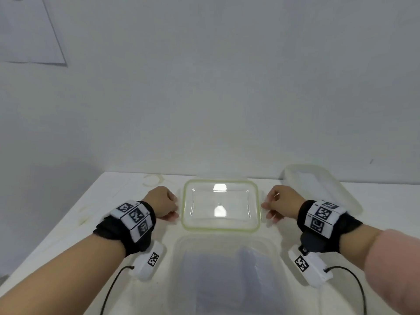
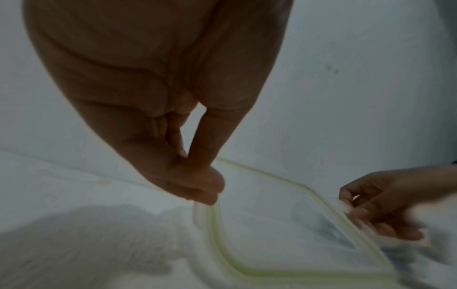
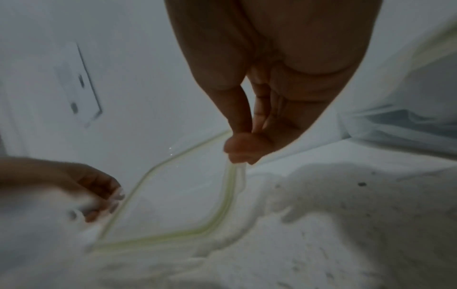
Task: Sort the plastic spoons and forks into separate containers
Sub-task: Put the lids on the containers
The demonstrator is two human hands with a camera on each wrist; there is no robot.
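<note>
Both hands — the left hand (image 1: 163, 203) and right hand (image 1: 279, 204) — are pinching the side tabs of the green-rimmed lid (image 1: 220, 228) between them on the desk (image 1: 95, 201), each grip clenched on it, still setting up; no spoons or forks are showing, so next means opening the clear container (image 1: 223, 269) nearer than the grip.

Head view bright, even, soft; two glare patches on clear lid (image 1: 220, 206). Wrist views dim, grainy, motion-blurred; hands (image 2: 158, 82) backlit dark, soft shadows on bench (image 3: 346, 224), edges warped.
</note>
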